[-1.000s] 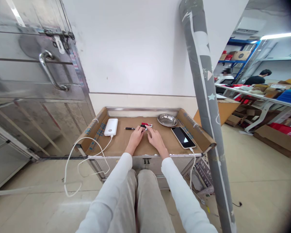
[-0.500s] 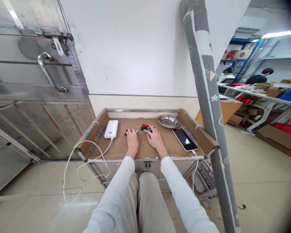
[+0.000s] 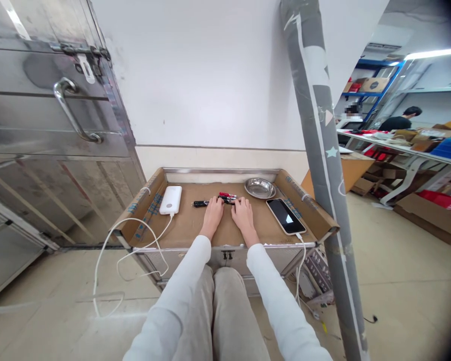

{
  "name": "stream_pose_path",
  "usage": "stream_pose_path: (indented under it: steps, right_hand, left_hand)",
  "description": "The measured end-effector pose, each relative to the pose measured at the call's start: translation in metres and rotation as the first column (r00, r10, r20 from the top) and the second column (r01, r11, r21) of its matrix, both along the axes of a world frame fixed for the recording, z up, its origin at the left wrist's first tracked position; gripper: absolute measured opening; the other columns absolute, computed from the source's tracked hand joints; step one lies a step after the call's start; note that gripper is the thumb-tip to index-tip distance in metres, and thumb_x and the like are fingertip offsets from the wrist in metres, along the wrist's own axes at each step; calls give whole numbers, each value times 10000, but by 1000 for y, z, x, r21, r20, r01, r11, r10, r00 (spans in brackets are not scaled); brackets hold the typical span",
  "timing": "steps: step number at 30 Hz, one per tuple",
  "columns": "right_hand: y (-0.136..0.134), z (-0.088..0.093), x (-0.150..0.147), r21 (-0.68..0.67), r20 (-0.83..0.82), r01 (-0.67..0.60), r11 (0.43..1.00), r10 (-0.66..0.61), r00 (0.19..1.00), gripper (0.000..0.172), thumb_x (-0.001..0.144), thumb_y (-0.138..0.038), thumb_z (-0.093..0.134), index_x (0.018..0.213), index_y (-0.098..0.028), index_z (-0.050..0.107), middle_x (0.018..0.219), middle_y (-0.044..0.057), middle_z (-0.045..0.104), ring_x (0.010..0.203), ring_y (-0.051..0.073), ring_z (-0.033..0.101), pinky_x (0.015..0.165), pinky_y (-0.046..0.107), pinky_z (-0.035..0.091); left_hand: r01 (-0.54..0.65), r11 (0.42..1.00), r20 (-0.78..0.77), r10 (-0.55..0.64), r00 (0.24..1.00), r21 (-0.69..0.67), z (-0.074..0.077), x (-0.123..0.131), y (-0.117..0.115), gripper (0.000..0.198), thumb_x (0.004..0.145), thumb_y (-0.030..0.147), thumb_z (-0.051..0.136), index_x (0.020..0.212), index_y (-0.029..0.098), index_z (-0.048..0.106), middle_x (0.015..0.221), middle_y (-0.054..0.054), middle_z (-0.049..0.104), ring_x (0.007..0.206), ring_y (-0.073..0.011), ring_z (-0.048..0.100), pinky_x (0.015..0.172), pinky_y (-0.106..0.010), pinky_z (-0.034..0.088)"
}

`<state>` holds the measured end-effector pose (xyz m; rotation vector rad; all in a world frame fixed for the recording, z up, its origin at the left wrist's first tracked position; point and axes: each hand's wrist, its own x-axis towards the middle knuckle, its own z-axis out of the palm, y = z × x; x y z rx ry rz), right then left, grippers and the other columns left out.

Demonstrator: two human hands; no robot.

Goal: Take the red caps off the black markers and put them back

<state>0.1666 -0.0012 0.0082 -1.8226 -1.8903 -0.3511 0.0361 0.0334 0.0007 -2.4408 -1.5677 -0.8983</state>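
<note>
My left hand [image 3: 212, 215] rests over the cardboard surface, its fingers bent and closed on the left end of a black pen [image 3: 227, 201]. My right hand [image 3: 243, 216] has its fingertips closed at the same pen's right end. Just behind them lies a red pen [image 3: 225, 194], beside other pens that are partly hidden. To the left of my left hand lie black pens [image 3: 200, 204], their right ends near or under its fingers. The fingertips are small in view and partly cover what they touch.
A white power bank [image 3: 170, 199] with a cable lies left on the cardboard-lined cabinet top [image 3: 190, 230]. At right are a metal dish [image 3: 260, 187] and a phone [image 3: 286, 216] with a cable. A long grey roll [image 3: 319, 120] leans beside the cabinet. People sit farther off.
My left hand has moved right, off the left black pens, toward my right hand. My right hand's fingers have drawn in at the middle pen. The camera has shifted slightly.
</note>
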Motion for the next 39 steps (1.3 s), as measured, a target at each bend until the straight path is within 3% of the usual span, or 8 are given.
stream_pose_path:
  steps: [6,19,27,34,39]
  right_hand:
    - [3,-4,1,-53,38,-14,998,16,999,217,927,-199,403,1019,-147,593,1018,114,586,977,234,486,840,337,368]
    - [2,-3,5,-60,-69,-66,996,62,996,238,933,-182,402,1004,-168,628,1007,119,597,966,236,512,857,342,374]
    - [5,-9,7,-71,-87,-191,979,184,979,210,941,-217,441,990,-169,639,1007,92,622,943,214,523,860,325,382]
    - [-4,0,6,29,-76,-55,998,57,996,244,946,-222,430,1009,-180,662,960,97,647,919,218,533,840,320,372]
    - [-11,5,9,15,-122,66,998,-64,990,276,962,-253,408,1051,-198,663,947,100,682,883,217,551,804,326,354]
  left_hand:
    - [60,997,59,-57,997,-54,1,1,3,82,911,162,474,899,156,555,947,-74,561,939,-200,539,887,-360,442]
    - [167,977,139,-148,979,-133,5,-2,0,69,898,172,509,906,183,577,950,-48,581,950,-181,552,891,-332,449]
    - [252,952,193,-219,957,-173,8,-3,-4,115,922,160,443,940,171,557,984,-58,612,963,-171,571,886,-314,467]
    - [249,966,69,-244,967,-75,8,-2,-3,360,911,127,404,1255,196,484,1322,-102,524,1262,-202,449,1046,-396,360]
    - [215,970,-22,-219,975,-115,8,-2,-10,233,928,284,464,1120,197,563,1162,-82,601,1133,-225,518,994,-403,367]
